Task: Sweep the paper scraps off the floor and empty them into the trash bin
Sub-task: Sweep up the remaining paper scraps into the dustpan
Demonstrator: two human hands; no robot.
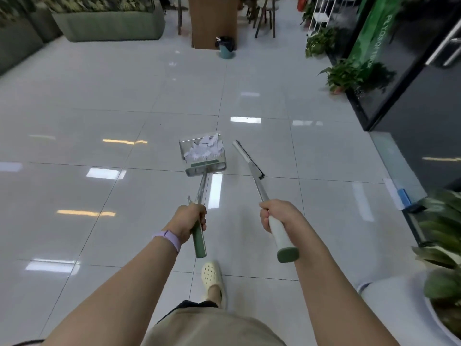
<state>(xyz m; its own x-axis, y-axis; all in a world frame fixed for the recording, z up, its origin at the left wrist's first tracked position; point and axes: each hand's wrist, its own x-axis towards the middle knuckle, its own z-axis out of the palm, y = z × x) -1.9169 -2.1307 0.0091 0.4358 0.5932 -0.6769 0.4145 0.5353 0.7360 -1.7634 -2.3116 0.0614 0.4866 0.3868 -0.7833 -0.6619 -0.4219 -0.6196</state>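
Our left hand (pixel 191 222) is curled tight around the green grip of the dustpan (pixel 203 156). Our right hand (pixel 275 216) is curled tight around the white grip of the broom (pixel 249 159). Both hands are out in front of us, side by side but apart.

We see the dustpan out past our left hand, at the end of its long pole. The paper scraps (pixel 205 147) sit in a white heap inside it. The broom head is just right of the dustpan, near it but not touching. It is tilted, with its dark bristles on the right side.

The bin (pixel 226 47) is far ahead of us, well apart from the dustpan. It stands on the floor (pixel 99 96) beside a brown wood post (pixel 212 18). We wear a purple band (pixel 169 239) on our left wrist. One pale shoe (pixel 212 277) shows below our hands. Green plants (pixel 341 74) stand along the right side.
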